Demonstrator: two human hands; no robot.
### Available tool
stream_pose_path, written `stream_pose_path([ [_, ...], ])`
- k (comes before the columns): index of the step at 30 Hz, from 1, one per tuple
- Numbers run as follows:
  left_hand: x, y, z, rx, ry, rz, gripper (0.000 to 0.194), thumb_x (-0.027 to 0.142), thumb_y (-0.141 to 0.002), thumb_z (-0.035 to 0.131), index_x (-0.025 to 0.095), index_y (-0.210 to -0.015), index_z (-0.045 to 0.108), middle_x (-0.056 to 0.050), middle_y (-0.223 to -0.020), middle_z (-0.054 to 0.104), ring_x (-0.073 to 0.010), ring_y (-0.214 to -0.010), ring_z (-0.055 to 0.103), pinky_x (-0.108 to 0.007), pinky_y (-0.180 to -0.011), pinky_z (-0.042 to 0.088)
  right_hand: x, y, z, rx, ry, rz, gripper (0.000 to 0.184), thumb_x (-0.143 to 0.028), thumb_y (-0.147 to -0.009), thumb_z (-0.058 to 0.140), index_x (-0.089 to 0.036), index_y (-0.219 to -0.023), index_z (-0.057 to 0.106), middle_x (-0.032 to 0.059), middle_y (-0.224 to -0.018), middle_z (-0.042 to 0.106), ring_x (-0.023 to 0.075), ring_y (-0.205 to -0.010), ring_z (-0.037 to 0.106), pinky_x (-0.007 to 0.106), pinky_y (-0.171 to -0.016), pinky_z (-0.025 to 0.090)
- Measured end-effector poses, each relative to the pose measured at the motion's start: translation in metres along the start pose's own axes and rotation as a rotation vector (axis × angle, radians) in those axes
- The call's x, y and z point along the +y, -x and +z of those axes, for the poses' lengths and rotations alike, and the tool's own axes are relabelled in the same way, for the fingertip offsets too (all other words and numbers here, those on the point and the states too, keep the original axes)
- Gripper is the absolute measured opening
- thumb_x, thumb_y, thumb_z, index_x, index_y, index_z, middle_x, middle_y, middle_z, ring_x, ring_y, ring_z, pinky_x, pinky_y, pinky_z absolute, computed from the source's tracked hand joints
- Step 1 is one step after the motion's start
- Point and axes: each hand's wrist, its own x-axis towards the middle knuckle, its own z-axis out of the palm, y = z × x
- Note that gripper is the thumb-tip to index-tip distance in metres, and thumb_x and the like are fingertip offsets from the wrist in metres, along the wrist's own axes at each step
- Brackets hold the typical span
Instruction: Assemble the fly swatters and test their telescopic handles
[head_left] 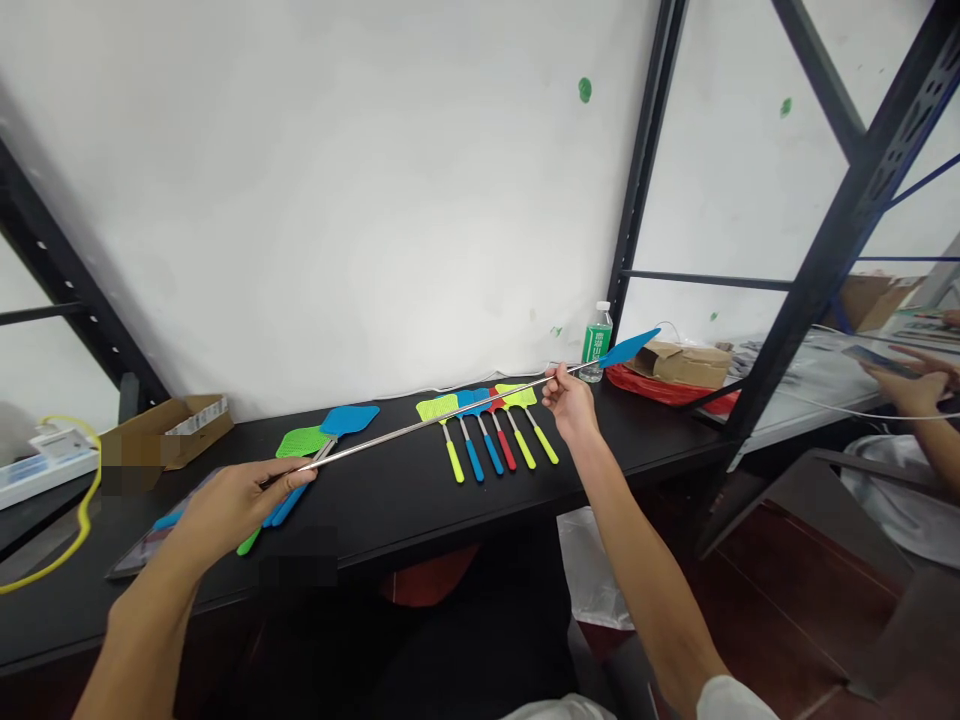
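Stretched between my two hands is a telescopic fly swatter (630, 347) with a blue head and a long, thin metal rod. My left hand (229, 505) is closed on its left end, near the handle, which my fingers mostly hide. Close below the blue head, my right hand (571, 402) pinches the rod. Under the rod, several shorter fly swatters with a yellow-green one (454, 462), blue ones (472, 460) and a red one (508, 455) lie side by side. By my left hand, a green swatter (301, 441) and a blue-headed swatter (351, 419) lie overlapping.
A black table (390, 500) runs along the white wall. At its left are an open cardboard box (199, 432), a power strip (52, 470) and a yellow cable (86, 520). A bottle (598, 342) stands at the back right. Beyond the shelf post (825, 235) show another person's hands (911, 385).
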Motion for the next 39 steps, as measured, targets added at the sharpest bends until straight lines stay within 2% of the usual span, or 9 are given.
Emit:
stream_pose_path([
  [3, 0.0, 0.0, -0.002, 0.003, -0.077, -0.048, 0.055, 0.064, -0.087, 0.049, 0.023, -0.115, 0.073, -0.002, -0.088, 0.075, -0.0258, -0.084, 0.065, -0.028, -0.07, 0.043, 0.005, 0.003, 0.004, 0.003, -0.018, 0.044, 0.033, -0.049, -0.073, 0.078, -0.018, -0.074, 0.064, -0.0047, -0.056, 0.048, 0.0089, -0.051, 0.046, 0.023, -0.045, 0.035],
  [6, 0.003, 0.0, -0.005, 0.151, -0.178, -0.02, 0.047, 0.057, -0.09, 0.044, 0.024, -0.11, 0.07, -0.001, -0.095, 0.073, -0.0264, -0.087, 0.065, -0.03, -0.073, 0.044, 0.011, 0.007, 0.011, -0.018, -0.043, 0.144, 0.029, -0.047, -0.077, 0.072, -0.019, -0.075, 0.063, -0.0043, -0.055, 0.049, 0.0096, -0.049, 0.046, 0.024, -0.044, 0.035],
  [12, 0.038, 0.0, 0.002, 0.541, -0.041, 0.32, 0.036, 0.051, -0.09, 0.046, 0.025, -0.098, 0.069, -0.006, -0.104, 0.072, -0.0314, -0.102, 0.063, -0.038, -0.087, 0.047, 0.029, 0.012, 0.027, -0.06, -0.087, 0.223, 0.021, -0.038, -0.08, 0.062, -0.018, -0.076, 0.065, -0.0018, -0.056, 0.054, 0.0118, -0.052, 0.052, 0.024, -0.046, 0.035],
  [15, 0.068, 0.003, 0.011, 0.465, 0.175, 0.278, 0.032, 0.051, -0.087, 0.053, 0.027, -0.098, 0.072, -0.003, -0.089, 0.074, -0.0247, -0.081, 0.067, -0.033, -0.076, 0.049, 0.034, 0.016, 0.033, -0.083, -0.085, 0.231, 0.021, -0.035, -0.08, 0.058, -0.016, -0.078, 0.068, -0.0007, -0.057, 0.056, 0.0121, -0.053, 0.053, 0.023, -0.046, 0.034],
  [18, 0.082, 0.002, 0.024, 0.108, 0.371, 0.213, 0.037, 0.056, -0.082, 0.06, 0.026, -0.098, 0.074, -0.003, -0.076, 0.073, -0.0221, -0.068, 0.066, -0.029, -0.065, 0.049, 0.033, 0.021, 0.036, -0.093, -0.095, 0.222, 0.023, -0.035, -0.078, 0.056, -0.016, -0.078, 0.068, -0.0004, -0.057, 0.056, 0.0123, -0.053, 0.053, 0.023, -0.047, 0.035],
  [20, 0.079, -0.001, 0.033, -0.015, 0.478, 0.141, 0.04, 0.058, -0.081, 0.062, 0.024, -0.097, 0.075, -0.003, -0.074, 0.072, -0.0202, -0.065, 0.064, -0.028, -0.062, 0.049, 0.031, 0.023, 0.036, -0.098, -0.105, 0.205, 0.022, -0.033, -0.077, 0.055, -0.016, -0.078, 0.068, -0.0003, -0.057, 0.055, 0.0124, -0.053, 0.053, 0.023, -0.047, 0.035],
  [22, 0.069, -0.007, 0.041, -0.015, 0.627, 0.055, 0.043, 0.059, -0.081, 0.062, 0.021, -0.098, 0.074, -0.004, -0.073, 0.07, -0.0175, -0.061, 0.06, -0.026, -0.059, 0.048, 0.028, 0.024, 0.035, -0.1, -0.115, 0.19, 0.02, -0.031, -0.076, 0.054, -0.016, -0.079, 0.067, -0.0001, -0.057, 0.055, 0.0124, -0.053, 0.052, 0.023, -0.046, 0.035],
  [30, 0.026, -0.021, 0.04, 0.257, 1.243, -0.386, 0.052, 0.062, -0.074, 0.068, 0.014, -0.093, 0.066, -0.002, -0.059, 0.062, -0.0126, -0.051, 0.054, -0.021, -0.047, 0.045, 0.02, 0.025, 0.039, -0.083, -0.168, 0.173, 0.02, -0.027, -0.077, 0.047, -0.016, -0.077, 0.064, 0.0, -0.054, 0.052, 0.0129, -0.051, 0.049, 0.023, -0.045, 0.034],
  [39, 0.028, -0.022, 0.035, 0.26, 1.322, -0.445, 0.044, 0.059, -0.079, 0.063, 0.017, -0.092, 0.059, 0.0, -0.057, 0.06, -0.0133, -0.047, 0.052, -0.022, -0.044, 0.045, 0.019, 0.026, 0.038, -0.177, -0.241, 0.129, 0.02, -0.027, -0.078, 0.048, -0.016, -0.076, 0.065, -0.0008, -0.052, 0.048, 0.0122, -0.049, 0.044, 0.023, -0.046, 0.033],
])
